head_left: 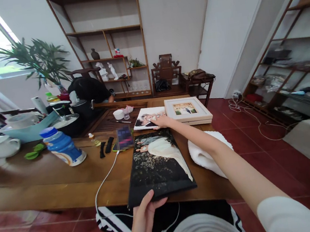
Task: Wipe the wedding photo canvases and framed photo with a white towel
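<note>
My left hand (147, 212) grips the near edge of a dark photo album (156, 169), thumb on top and fingers underneath. Its cover shows a figure in a long pale dress against a black background. The album lies at the table's front, its near edge at or just past the table edge. My right hand (160, 122) reaches across to a white photo book (141, 122) beyond the album. Its fingers are stretched out over the book's near right part. Right beside this book lies a white picture frame (206, 115) holding a photo of a couple.
A white towel (208, 151) is under my right forearm. To the left are a phone (124, 138) on a white cable (106, 177), black strips (105, 146), a small dropper bottle (94, 140) and a blue bottle (61, 145). A person in black (91, 88) leans down behind the table.
</note>
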`<control>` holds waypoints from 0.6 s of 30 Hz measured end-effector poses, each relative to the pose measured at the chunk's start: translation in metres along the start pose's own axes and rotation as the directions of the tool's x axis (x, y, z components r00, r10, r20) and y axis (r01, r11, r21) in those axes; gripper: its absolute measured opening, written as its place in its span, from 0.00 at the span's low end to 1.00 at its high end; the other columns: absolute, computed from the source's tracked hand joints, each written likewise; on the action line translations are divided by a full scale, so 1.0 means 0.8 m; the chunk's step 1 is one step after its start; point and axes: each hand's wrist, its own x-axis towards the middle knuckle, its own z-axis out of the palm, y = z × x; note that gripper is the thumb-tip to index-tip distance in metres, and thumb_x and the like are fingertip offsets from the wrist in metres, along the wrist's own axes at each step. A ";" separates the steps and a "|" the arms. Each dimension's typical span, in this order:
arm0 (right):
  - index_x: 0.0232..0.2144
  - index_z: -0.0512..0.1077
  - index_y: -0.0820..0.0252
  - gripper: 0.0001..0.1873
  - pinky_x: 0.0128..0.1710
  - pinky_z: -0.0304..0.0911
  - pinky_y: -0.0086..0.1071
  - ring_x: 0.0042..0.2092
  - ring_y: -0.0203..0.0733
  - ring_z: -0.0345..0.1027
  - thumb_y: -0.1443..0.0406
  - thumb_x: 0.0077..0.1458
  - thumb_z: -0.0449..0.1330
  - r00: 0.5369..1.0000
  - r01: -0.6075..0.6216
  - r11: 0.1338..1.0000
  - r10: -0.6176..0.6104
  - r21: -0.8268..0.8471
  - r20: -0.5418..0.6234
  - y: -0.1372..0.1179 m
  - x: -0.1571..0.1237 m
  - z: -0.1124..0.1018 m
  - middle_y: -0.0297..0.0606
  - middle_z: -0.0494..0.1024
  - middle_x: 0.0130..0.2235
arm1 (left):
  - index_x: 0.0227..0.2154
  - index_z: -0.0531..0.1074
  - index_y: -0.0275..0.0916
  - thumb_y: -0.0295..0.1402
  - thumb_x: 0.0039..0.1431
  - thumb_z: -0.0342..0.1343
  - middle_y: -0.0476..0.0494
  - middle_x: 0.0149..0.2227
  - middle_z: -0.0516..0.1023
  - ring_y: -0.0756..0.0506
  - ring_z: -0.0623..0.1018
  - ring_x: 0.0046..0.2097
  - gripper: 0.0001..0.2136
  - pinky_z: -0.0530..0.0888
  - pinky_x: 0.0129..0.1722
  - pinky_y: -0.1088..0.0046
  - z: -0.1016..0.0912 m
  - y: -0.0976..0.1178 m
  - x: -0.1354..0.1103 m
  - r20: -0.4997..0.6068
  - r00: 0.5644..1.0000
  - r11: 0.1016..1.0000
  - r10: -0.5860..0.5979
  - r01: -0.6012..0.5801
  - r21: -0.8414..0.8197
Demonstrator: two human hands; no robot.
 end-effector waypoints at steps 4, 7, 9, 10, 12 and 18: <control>0.59 0.51 0.64 0.31 0.49 0.55 0.50 0.51 0.57 0.63 0.53 0.59 0.49 0.999 0.036 0.999 -0.036 -0.002 -0.039 -0.002 -0.004 0.000 0.59 0.67 0.52 | 0.32 0.75 0.36 0.25 0.38 0.65 0.49 0.28 0.79 0.43 0.79 0.31 0.13 0.80 0.32 0.63 0.005 0.009 -0.001 0.052 0.999 1.000 -0.005 0.006 -0.013; 0.59 0.51 0.65 0.30 0.45 0.59 0.45 0.49 0.56 0.66 0.54 0.60 0.47 0.997 0.055 0.998 -0.055 0.009 -0.060 0.003 -0.006 -0.004 0.60 0.67 0.52 | 0.41 0.73 0.40 0.24 0.39 0.65 0.49 0.32 0.80 0.45 0.79 0.31 0.21 0.79 0.33 0.66 0.008 0.012 0.000 0.058 0.997 0.998 0.054 -0.053 -0.015; 0.59 0.51 0.64 0.29 0.44 0.60 0.43 0.48 0.55 0.66 0.54 0.61 0.45 0.995 0.068 0.997 -0.066 0.019 -0.074 0.007 -0.005 -0.009 0.58 0.68 0.52 | 0.44 0.70 0.41 0.22 0.39 0.65 0.49 0.35 0.80 0.45 0.80 0.33 0.25 0.79 0.33 0.69 0.010 0.013 0.003 0.049 0.995 0.996 0.089 -0.089 -0.003; 0.59 0.51 0.64 0.28 0.44 0.60 0.43 0.49 0.54 0.66 0.54 0.62 0.45 0.994 0.072 0.997 -0.070 0.024 -0.084 0.010 -0.005 -0.012 0.57 0.68 0.52 | 0.45 0.70 0.42 0.21 0.40 0.64 0.48 0.36 0.79 0.45 0.80 0.34 0.26 0.79 0.33 0.70 0.012 0.014 0.004 0.044 0.994 0.995 0.096 -0.096 0.009; 0.60 0.49 0.63 0.27 0.45 0.60 0.42 0.50 0.53 0.65 0.56 0.63 0.43 0.991 0.071 0.997 -0.067 0.031 -0.113 0.015 -0.005 -0.019 0.55 0.67 0.53 | 0.46 0.69 0.41 0.19 0.41 0.63 0.48 0.37 0.79 0.46 0.80 0.35 0.26 0.79 0.33 0.71 0.015 0.016 0.008 0.032 0.995 0.995 0.091 -0.092 0.036; 0.59 0.49 0.66 0.24 0.43 0.60 0.39 0.47 0.50 0.67 0.60 0.65 0.38 0.982 0.048 0.998 -0.039 0.047 -0.184 0.023 -0.014 -0.037 0.54 0.71 0.48 | 0.43 0.70 0.40 0.15 0.44 0.60 0.50 0.34 0.79 0.48 0.79 0.33 0.22 0.79 0.36 0.70 0.019 0.032 0.019 0.058 0.998 0.998 0.038 -0.041 0.043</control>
